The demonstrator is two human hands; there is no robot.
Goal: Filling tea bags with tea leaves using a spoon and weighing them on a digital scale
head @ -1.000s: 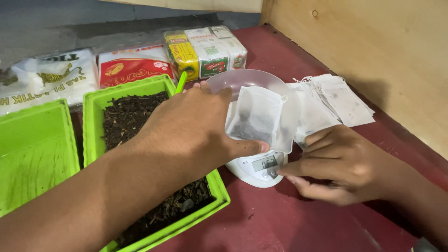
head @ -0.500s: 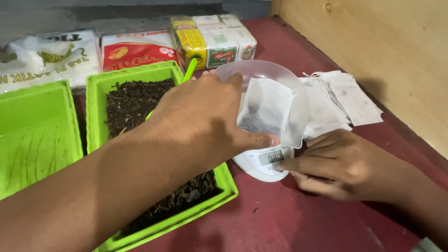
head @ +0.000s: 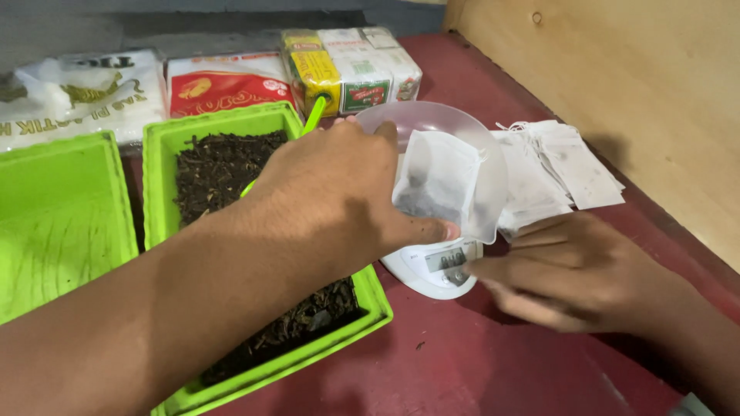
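left hand [head: 339, 192]: pinches a small white paper filter sachet [head: 435, 179] by its lower corner, thumb under, fingers over; grip narrow and closed on the paper.
sachet pose: hangs upright, mouth up, long axis roughly vertical; a dark clump of tea shows through its lower half.
sachet place: in front of a clear round plastic bowl [head: 432, 123] that sits on a small white digital kitchen scale [head: 435, 266], near the middle of the dark red tabletop [head: 478, 354].
right hand [head: 570, 270]: lies low on the tabletop just right of the scale, fingers stretched towards its display; holds nothing, and motion blur makes it unclear whether it touches the scale.
key relation: sachet is above and to the left of the right hand; left hand already has it, right hand is the nearer one to the scale front.
scoop: thin green plastic handle [head: 314, 115] sticks out behind the left hand's knuckles; cannot tell whether that hand also grips it.
tea source: bright green rectangular plastic tray of dark loose tea [head: 223, 166], directly under the left forearm, well left of the scale.
spare sachets: loose pile of empty white paper sachets [head: 563, 166] towards the right edge of the tabletop, beside the plywood wall [head: 632, 77].
back edge: packets and boxes of tea [head: 351, 65].
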